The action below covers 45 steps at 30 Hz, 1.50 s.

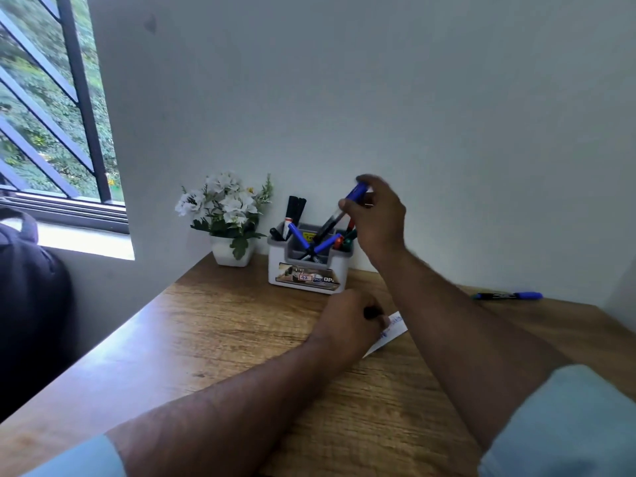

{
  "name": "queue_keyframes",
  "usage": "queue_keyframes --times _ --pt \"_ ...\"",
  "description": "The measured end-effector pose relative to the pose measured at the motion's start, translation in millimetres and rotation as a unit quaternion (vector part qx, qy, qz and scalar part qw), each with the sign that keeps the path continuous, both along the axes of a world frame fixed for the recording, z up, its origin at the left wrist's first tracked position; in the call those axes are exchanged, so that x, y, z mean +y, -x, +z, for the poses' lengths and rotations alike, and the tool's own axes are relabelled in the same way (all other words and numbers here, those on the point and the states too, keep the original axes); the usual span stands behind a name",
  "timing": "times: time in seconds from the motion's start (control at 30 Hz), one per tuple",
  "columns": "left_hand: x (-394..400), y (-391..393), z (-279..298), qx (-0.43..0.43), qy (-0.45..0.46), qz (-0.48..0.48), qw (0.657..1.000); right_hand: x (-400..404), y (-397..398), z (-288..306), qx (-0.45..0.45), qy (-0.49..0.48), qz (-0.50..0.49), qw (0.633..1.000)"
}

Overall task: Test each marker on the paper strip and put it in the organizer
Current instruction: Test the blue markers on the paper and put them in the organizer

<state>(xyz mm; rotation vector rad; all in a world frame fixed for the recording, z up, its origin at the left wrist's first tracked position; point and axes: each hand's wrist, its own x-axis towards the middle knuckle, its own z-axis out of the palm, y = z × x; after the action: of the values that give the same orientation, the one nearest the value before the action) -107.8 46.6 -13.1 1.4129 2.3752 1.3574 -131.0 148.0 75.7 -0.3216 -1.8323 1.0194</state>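
My right hand (377, 215) is raised over the white and grey organizer (306, 270) and grips a blue-capped marker (339, 215) by its cap end, tilted with the lower end dipping into the middle compartment. Several black, blue, red and green markers stand in the organizer. My left hand (347, 321) rests on the desk, fingers curled, pressing down the white paper strip (392, 330), which carries blue scribbles. A small dark object sits at its fingertips; I cannot tell what it is. Another blue-capped marker (507, 296) lies on the desk at the right.
A white pot of artificial white flowers (229, 218) stands left of the organizer against the wall. The wooden desk (241, 339) meets walls at the back and right. A window with bars is at the left, a dark bag (31, 304) below it.
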Motion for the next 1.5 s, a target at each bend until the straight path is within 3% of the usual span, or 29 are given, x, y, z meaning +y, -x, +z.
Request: queue_keyframes --times 0.1,0.27,0.4,0.53,0.7,0.83,0.97,1.03,1.07,1.13,1.2,1.23,1.3,1.37,1.5 --pt "0 0 0 0.006 0.002 -0.002 1.000 6 3 -2 -0.134 -0.120 -0.067 0.981" --pt "0 0 1 -0.003 0.012 0.000 1.000 24 -35 2 -0.058 -0.140 -0.095 0.984" --pt "-1 -1 2 -0.011 0.017 -0.008 1.000 68 -97 -18 -0.144 -0.138 -0.096 0.975" --pt "-1 -2 4 -0.001 0.023 -0.021 1.000 127 -151 -60 -0.301 -0.140 -0.196 0.923" --pt "-2 -3 4 0.000 0.033 -0.028 0.999 146 -170 -76 -0.522 -0.155 -0.192 0.817" --pt "-2 -3 4 -0.009 0.026 -0.030 0.999 140 -164 -67 -0.590 -0.258 -0.188 0.742" --pt "-3 -2 3 -0.022 0.005 -0.028 0.999 125 -159 -57 -0.585 -0.321 -0.189 0.720" --pt "-4 -2 3 -0.032 -0.008 -0.028 0.999 111 -157 -51 -0.547 -0.349 -0.177 0.740" --pt "-4 -2 3 -0.037 -0.017 -0.031 0.999 104 -157 -48 -0.505 -0.350 -0.164 0.771" --pt "-6 -4 4 -0.055 -0.031 -0.044 0.997 83 -156 -40 -0.360 -0.308 -0.110 0.874" --pt "-7 -7 6 -0.067 -0.036 -0.064 0.995 56 -156 -28 -0.176 -0.170 -0.010 0.970" --pt "-7 -8 7 -0.070 -0.040 -0.073 0.994 42 -157 -23 -0.101 -0.077 0.051 0.991" --pt "-7 -12 9 -0.071 -0.054 -0.087 0.992 19 -159 -19 -0.010 0.082 0.145 0.986" --pt "-7 -13 10 -0.054 -0.065 -0.087 0.993 9 -159 -24 0.010 0.173 0.179 0.969" --pt "-9 -15 10 0.005 -0.037 -0.085 0.996 14 -157 -40 -0.059 0.194 0.144 0.968"
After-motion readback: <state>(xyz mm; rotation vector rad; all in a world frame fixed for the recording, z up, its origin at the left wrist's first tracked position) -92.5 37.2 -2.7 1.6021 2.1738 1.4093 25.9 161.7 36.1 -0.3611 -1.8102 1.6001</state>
